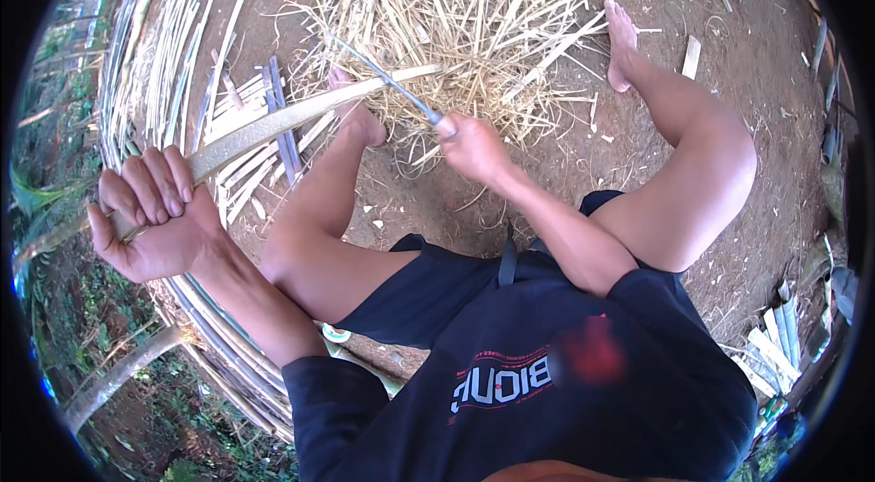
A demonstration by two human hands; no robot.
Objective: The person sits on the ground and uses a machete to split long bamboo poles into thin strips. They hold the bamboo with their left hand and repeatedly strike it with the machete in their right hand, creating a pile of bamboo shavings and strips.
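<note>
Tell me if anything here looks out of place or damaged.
Nothing stands out. The left hand grips a long bamboo strip, the right hand holds a knife against it, and loose shavings lie heaped on the dirt ground by the bare feet.

The bamboo strip [273, 122] is pale, smooth and faintly glossy wood. The knife [387, 81] has a dull grey metal blade. The shavings [465, 17] are dry, fibrous and straw-coloured. The ground [747, 54] is matt, rough brown earth. The shirt [547, 373] is dark matt cloth.
</note>
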